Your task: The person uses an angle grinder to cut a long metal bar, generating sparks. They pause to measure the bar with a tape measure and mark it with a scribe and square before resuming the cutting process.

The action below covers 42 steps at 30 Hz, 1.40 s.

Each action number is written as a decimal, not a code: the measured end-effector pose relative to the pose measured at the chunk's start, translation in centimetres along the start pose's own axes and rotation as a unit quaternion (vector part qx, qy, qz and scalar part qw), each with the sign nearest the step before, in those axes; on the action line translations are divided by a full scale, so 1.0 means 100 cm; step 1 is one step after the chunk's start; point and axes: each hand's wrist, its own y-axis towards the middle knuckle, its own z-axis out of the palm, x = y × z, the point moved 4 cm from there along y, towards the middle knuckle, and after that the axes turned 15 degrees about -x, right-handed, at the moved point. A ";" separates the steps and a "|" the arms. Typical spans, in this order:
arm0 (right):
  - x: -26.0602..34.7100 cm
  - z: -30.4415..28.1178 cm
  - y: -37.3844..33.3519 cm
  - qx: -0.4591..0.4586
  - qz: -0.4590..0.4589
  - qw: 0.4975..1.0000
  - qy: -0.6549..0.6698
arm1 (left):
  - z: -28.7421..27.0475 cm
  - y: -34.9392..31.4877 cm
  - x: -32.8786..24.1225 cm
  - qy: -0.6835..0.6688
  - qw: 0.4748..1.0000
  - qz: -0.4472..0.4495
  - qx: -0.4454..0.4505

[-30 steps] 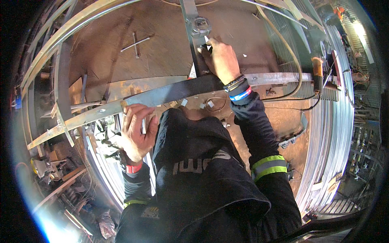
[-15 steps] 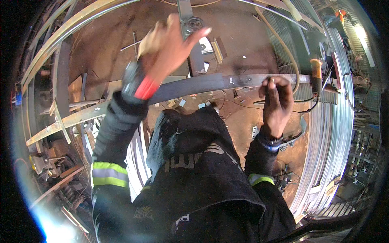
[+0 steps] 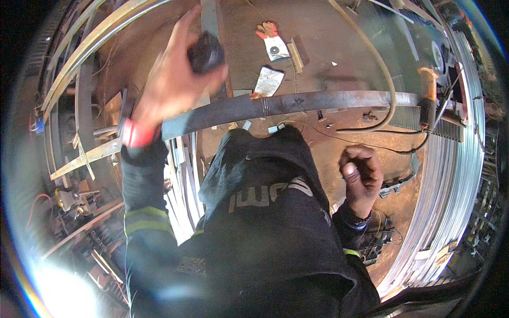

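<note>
Blurred by motion, my left hand [image 3: 169, 77] is up at the far left of the work area. Its fingers and thumb curve round a black rounded object [image 3: 205, 52], whose kind I cannot make out. Just behind that object runs a narrow dark metal bar [image 3: 210, 18]. My right hand [image 3: 362, 177] hovers at the right, below a long metal bar [image 3: 339, 99] that crosses in front of me. Its fingers curl inward with the thumb over them; anything inside is hidden. A red band [image 3: 139, 133] circles my left wrist.
At the long bar's right end hangs a corded power tool [image 3: 427, 100] with an orange-tan grip. A pale hose [image 3: 389, 63] loops over the bar. A white-and-orange glove [image 3: 274, 46] and a white sheet [image 3: 269, 80] lie beyond. Stacked metal lengths [image 3: 445, 196] line the right side.
My left hand has moved left, and the black object looks larger and is now between its fingers. My right hand has dropped lower and turned its curled fingers upward. The view has shifted.
</note>
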 end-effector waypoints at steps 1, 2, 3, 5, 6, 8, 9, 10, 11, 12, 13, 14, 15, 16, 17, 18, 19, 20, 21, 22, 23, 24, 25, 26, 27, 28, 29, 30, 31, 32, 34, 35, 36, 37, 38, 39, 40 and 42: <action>0.000 0.008 0.003 0.043 -0.008 0.999 0.017 | -0.007 -0.028 -0.016 -0.075 0.995 0.058 0.041; 0.004 0.018 0.008 0.135 0.009 0.986 -0.096 | -0.011 -0.055 -0.024 -0.146 0.984 0.059 0.084; 0.008 0.032 0.012 0.199 -0.049 0.973 -0.102 | -0.013 -0.079 -0.037 -0.212 0.965 0.066 0.137; 0.024 0.074 0.014 0.301 -0.110 0.942 -0.097 | 0.009 -0.122 -0.039 -0.275 0.943 0.043 0.182; 0.023 0.088 0.011 0.347 -0.124 0.924 -0.105 | 0.017 -0.135 -0.042 -0.263 0.944 0.074 0.184; 0.013 0.108 0.005 0.387 -0.079 0.914 -0.095 | 0.033 -0.155 -0.032 -0.202 0.953 0.015 0.223; 0.009 0.114 0.002 0.406 -0.055 0.908 -0.089 | 0.031 -0.157 -0.029 -0.197 0.960 0.016 0.199; 0.007 0.116 0.002 0.413 -0.049 0.904 -0.096 | 0.030 -0.159 -0.027 -0.190 0.966 0.022 0.174; 0.006 0.118 0.001 0.420 -0.044 0.901 -0.103 | 0.028 -0.161 -0.025 -0.187 0.968 0.023 0.164; 0.005 0.120 0.001 0.426 -0.038 0.897 -0.109 | 0.025 -0.164 -0.023 -0.184 0.970 0.024 0.156; 0.003 0.125 -0.001 0.434 -0.017 0.895 -0.105 | 0.022 -0.165 -0.021 -0.174 0.971 0.023 0.163; 0.002 0.130 -0.003 0.440 0.005 0.892 -0.100 | 0.018 -0.166 -0.018 -0.165 0.971 0.022 0.171; 0.001 0.134 -0.005 0.445 0.025 0.890 -0.096 | 0.014 -0.164 -0.015 -0.149 0.969 0.024 0.195; 0.000 0.135 -0.004 0.439 0.034 0.891 -0.114 | 0.009 -0.165 -0.012 -0.132 0.967 0.024 0.219; 0.002 0.134 0.000 0.432 0.042 0.891 -0.131 | 0.004 -0.168 -0.008 -0.083 0.974 0.058 0.202; 0.004 0.133 0.003 0.424 0.050 0.892 -0.149 | -0.007 -0.173 0.006 0.016 0.973 0.021 0.228; 0.013 0.130 0.009 0.345 0.090 0.924 -0.138 | -0.022 -0.167 0.015 0.026 0.974 0.001 0.225; 0.015 0.126 0.018 0.284 0.118 0.941 -0.141 | -0.036 -0.163 0.036 0.020 0.972 -0.047 0.228; 0.014 0.122 0.028 0.234 0.105 0.949 -0.183 | -0.051 -0.161 0.056 0.041 0.977 -0.047 0.203; 0.017 0.126 0.036 0.216 0.062 0.954 -0.197 | -0.065 -0.154 0.072 0.054 0.970 -0.077 0.225; 0.015 0.131 0.040 0.209 -0.005 0.955 -0.210 | -0.076 -0.148 0.083 0.071 0.953 -0.159 0.246; 0.008 0.136 0.042 0.198 -0.029 0.956 -0.216 | -0.085 -0.142 0.088 0.110 0.954 -0.152 0.234; 0.001 0.141 0.046 0.189 -0.050 0.956 -0.218 | -0.093 -0.134 0.093 0.160 0.938 -0.152 0.266; -0.009 0.146 0.049 0.176 -0.030 0.961 -0.213 | -0.098 -0.127 0.101 0.208 0.921 -0.150 0.295; -0.017 0.150 0.051 0.163 -0.010 0.965 -0.208 | -0.098 -0.122 0.108 0.226 0.924 -0.097 0.292; -0.020 0.155 0.053 0.156 -0.022 0.961 -0.228 | -0.097 -0.117 0.116 0.242 0.926 -0.045 0.286; -0.022 0.159 0.055 0.150 -0.034 0.956 -0.248 | -0.096 -0.114 0.122 0.258 0.925 0.007 0.278; -0.023 0.163 0.057 0.144 -0.046 0.952 -0.268 | -0.095 -0.112 0.125 0.250 0.932 0.050 0.258; -0.023 0.167 0.058 0.142 -0.066 0.944 -0.292 | -0.093 -0.111 0.127 0.241 0.937 0.093 0.236; -0.023 0.170 0.059 0.139 -0.085 0.935 -0.315 | -0.090 -0.111 0.131 0.232 0.939 0.136 0.214; -0.023 0.177 0.057 0.135 -0.108 0.915 -0.365 | -0.090 -0.114 0.134 0.237 0.920 0.256 0.177; -0.022 0.182 0.054 0.133 -0.111 0.904 -0.390 | -0.090 -0.113 0.135 0.239 0.924 0.224 0.196; -0.022 0.185 0.053 0.131 -0.114 0.893 -0.416 | -0.090 -0.112 0.137 0.240 0.927 0.191 0.214; -0.021 0.187 0.052 0.139 -0.092 0.889 -0.427 | -0.090 -0.112 0.139 0.248 0.926 0.181 0.218; -0.018 0.188 0.051 0.146 -0.070 0.884 -0.438 | -0.090 -0.112 0.141 0.256 0.925 0.170 0.222; -0.017 0.187 0.048 0.153 -0.047 0.879 -0.449 | -0.090 -0.112 0.143 0.263 0.924 0.160 0.226; -0.012 0.185 0.045 0.138 -0.072 0.910 -0.384 | -0.090 -0.112 0.145 0.266 0.923 0.152 0.231; -0.007 0.169 0.043 0.109 -0.119 0.958 -0.235 | -0.090 -0.113 0.145 0.282 0.919 0.132 0.240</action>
